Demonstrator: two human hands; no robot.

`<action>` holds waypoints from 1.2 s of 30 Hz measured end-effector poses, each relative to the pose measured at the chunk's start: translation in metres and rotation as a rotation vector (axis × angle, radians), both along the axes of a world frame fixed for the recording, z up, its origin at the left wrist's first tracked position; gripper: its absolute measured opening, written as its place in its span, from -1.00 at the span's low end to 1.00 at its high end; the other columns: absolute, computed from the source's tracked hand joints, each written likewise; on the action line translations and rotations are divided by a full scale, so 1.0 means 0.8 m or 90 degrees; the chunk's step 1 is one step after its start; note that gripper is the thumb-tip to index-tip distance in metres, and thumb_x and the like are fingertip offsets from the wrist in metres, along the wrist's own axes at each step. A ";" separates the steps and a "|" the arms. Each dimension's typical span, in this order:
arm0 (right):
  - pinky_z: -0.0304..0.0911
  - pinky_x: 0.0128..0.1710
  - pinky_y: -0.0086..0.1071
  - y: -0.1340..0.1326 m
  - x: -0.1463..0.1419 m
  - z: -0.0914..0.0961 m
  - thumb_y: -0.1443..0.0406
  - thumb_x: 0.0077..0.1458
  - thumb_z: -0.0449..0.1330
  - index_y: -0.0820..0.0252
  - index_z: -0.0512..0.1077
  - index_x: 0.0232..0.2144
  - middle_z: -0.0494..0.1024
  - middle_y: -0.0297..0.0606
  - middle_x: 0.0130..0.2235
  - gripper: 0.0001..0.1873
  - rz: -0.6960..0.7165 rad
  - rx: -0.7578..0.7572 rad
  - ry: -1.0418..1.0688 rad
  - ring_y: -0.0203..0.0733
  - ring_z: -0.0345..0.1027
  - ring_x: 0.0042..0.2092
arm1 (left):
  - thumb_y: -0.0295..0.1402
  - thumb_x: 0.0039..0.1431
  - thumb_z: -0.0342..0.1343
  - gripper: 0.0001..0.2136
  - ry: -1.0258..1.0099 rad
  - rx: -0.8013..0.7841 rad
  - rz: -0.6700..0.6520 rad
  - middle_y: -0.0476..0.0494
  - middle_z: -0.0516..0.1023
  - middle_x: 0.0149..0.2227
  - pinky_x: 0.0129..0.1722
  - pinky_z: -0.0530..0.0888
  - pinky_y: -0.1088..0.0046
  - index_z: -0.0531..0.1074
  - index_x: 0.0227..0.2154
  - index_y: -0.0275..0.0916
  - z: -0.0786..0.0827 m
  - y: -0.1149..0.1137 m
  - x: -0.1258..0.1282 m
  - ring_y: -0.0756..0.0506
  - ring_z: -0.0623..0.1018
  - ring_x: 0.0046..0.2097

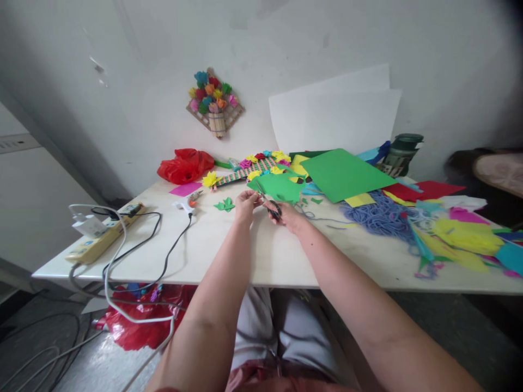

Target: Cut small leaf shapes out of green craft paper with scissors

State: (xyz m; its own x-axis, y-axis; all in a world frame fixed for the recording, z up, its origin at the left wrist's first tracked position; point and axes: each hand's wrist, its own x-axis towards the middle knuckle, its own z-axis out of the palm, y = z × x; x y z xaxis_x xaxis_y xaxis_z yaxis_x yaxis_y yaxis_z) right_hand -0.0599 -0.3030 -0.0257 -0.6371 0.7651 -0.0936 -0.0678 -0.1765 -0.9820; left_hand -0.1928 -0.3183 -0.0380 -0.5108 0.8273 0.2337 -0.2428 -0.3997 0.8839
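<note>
My left hand pinches the edge of a green paper piece above the table. My right hand is closed round black-handled scissors, whose blades point up into that green paper. A small green paper cut-out lies just left of my left hand. Tiny green scraps sit to the right of the scissors.
A large green sheet, blue yarn and mixed coloured paper cover the right side. A glue gun, power strip and cables lie left. A red bag, a flower strip and white sheets stand at the back.
</note>
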 end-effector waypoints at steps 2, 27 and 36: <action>-0.06 -0.81 -0.62 -0.001 0.000 0.000 0.08 -0.04 0.18 0.25 0.35 -0.41 0.33 -0.44 -0.68 -0.69 0.010 0.014 -0.004 -0.50 0.12 -0.72 | -0.34 -0.18 0.22 -0.80 0.027 0.000 0.025 0.01 0.39 -0.61 -0.47 0.39 0.52 0.29 -0.58 -0.30 0.001 0.000 0.002 0.08 0.39 -0.58; -0.10 -0.81 -0.58 0.008 0.036 0.026 -0.04 0.06 -0.04 0.34 0.40 -0.41 0.50 -0.14 -0.60 -0.47 0.271 -0.049 -0.098 -0.33 0.29 -0.67 | -0.37 -0.16 0.21 -0.79 -0.051 -0.004 0.123 -0.02 0.40 -0.53 -0.31 0.44 0.40 0.25 -0.54 -0.30 -0.003 0.001 -0.022 -0.02 0.51 -0.39; 0.04 -0.75 -0.56 0.023 0.057 0.025 0.05 0.00 0.11 0.36 0.41 -0.42 0.44 -0.24 -0.68 -0.58 0.206 0.091 -0.077 -0.40 0.19 -0.73 | -0.40 -0.18 0.20 -0.80 0.012 -0.026 0.100 0.03 0.35 -0.59 -0.36 0.46 0.36 0.24 -0.55 -0.30 0.002 -0.002 -0.019 -0.02 0.50 -0.46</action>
